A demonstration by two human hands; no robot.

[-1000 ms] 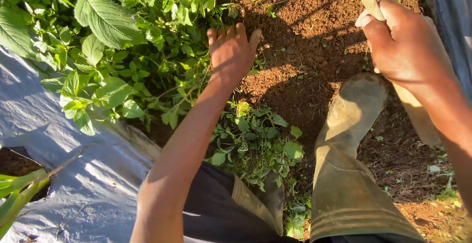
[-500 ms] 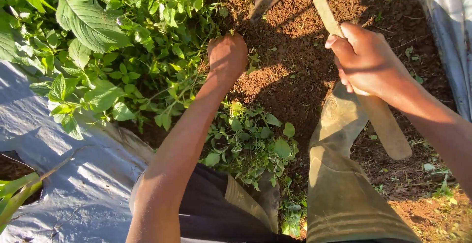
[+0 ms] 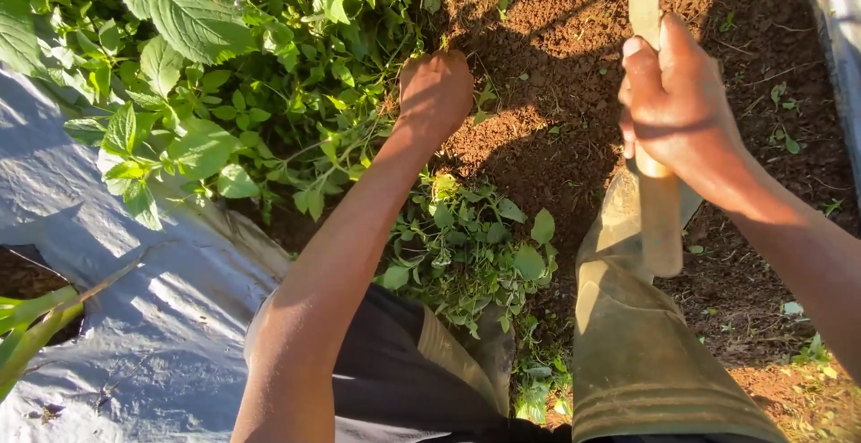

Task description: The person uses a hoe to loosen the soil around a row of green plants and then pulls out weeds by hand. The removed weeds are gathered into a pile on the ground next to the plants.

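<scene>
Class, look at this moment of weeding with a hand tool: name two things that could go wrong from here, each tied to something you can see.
1. The left hand is closed low in the weeds, close to where the right hand holds the wooden handle; a swing might catch its fingers.
2. The boot sits right under the handle, so a low stroke could strike the foot.

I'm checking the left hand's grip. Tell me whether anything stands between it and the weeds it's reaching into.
Nothing visible does. The left hand is closed right at the edge of the weeds, against the bare soil. The right hand holds the wooden handle off to the side.
</scene>
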